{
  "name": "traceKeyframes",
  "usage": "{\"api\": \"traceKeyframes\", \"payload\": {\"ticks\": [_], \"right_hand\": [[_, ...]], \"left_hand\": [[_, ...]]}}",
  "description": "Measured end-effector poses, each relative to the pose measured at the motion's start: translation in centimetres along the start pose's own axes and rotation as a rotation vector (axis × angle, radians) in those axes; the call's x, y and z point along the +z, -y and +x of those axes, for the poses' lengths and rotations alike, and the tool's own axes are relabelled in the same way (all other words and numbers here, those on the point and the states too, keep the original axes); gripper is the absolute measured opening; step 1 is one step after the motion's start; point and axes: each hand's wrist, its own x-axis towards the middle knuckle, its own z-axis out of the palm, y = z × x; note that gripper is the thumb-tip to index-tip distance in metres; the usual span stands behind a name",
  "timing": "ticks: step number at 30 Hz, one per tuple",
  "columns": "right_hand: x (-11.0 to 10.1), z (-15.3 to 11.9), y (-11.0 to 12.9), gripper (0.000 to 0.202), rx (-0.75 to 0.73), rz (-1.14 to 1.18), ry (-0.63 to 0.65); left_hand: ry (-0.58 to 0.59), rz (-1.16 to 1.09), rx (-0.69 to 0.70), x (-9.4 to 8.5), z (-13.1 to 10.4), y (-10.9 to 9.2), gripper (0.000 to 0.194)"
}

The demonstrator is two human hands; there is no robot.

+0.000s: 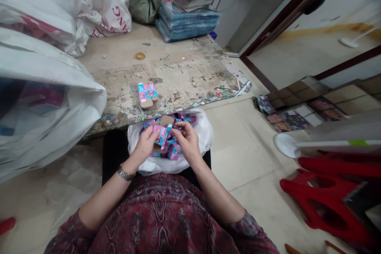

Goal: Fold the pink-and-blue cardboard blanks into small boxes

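Grips a box [161,137] in left hand [145,143] from eight o'clock, over a bag [204,130] of boxes [174,151]; pinches its flap [169,127] between right hand's [188,139] fingertips at three. On table [190,67], toward eleven o'clock, another box [148,93].

Between you and the table [190,67] sits a bag [205,133], boxes [174,152] in it. On the table, a carton [147,93] lies near your edge, a band [139,56] behind it, a stack [186,25] farther back. A sack [80,111] is to your left, stools [315,196] to your right.
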Motion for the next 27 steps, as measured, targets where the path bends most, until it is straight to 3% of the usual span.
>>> {"api": "traceKeyframes", "payload": {"ticks": [5, 13, 17, 22, 27], "right_hand": [[0.3, -0.5, -0.3, 0.026, 0.101, 0.033, 0.187], [0.0, -0.1, -1.1, 0.042, 0.173, 0.047, 0.093], [0.0, -0.2, -1.3, 0.042, 0.154, -0.004, 0.083], [0.4, -0.7, -0.9, 0.044, 0.098, -0.034, 0.086], [0.2, -0.7, -0.7, 0.045, 0.089, -0.045, 0.067]], "left_hand": [[0.018, -0.168, -0.064, 0.6, -0.3, -0.2, 0.033], [0.101, 0.005, 0.026, 0.3, -0.5, -0.7, 0.03], [0.047, 0.099, 0.038, 0.3, -0.3, -0.4, 0.029], [-0.034, 0.092, 0.015, 0.6, -0.4, 0.0, 0.027], [0.036, 0.001, 0.007, 0.9, -0.4, 0.3, 0.025]]}}
